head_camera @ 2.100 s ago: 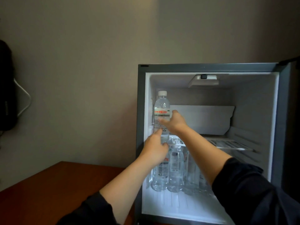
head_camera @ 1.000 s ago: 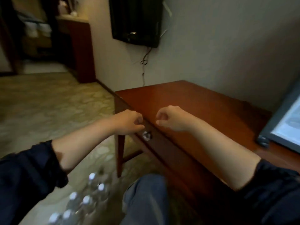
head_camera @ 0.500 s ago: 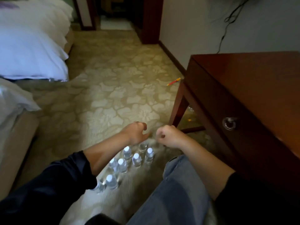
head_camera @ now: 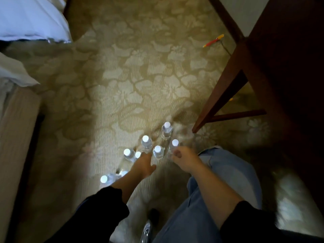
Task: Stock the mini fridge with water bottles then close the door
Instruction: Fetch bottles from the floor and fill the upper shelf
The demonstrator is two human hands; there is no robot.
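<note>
Several clear water bottles with white caps stand in a cluster on the patterned carpet (head_camera: 133, 95), among them one (head_camera: 146, 142) in the middle and one (head_camera: 166, 130) farthest from me. My left hand (head_camera: 143, 166) reaches down among them with its thumb spread, fingertips beside a cap (head_camera: 138, 154). My right hand (head_camera: 184, 160) has curled fingers right against the nearest right bottle (head_camera: 175, 143); the blur hides whether it holds that bottle. The mini fridge is out of view.
A dark wooden desk (head_camera: 280, 71) with a slanted leg (head_camera: 219, 92) stands at the right, close to the bottles. A bed with white bedding (head_camera: 31, 20) and its base (head_camera: 15, 130) lie at the left. A red and yellow pen (head_camera: 213, 40) lies on the carpet. My jeans-clad knee (head_camera: 220, 186) is below.
My view has swung from the fridge, past the desk, down to the floor. Both hands have dropped from chest height to the bottle cluster, and the left hand has uncurled.
</note>
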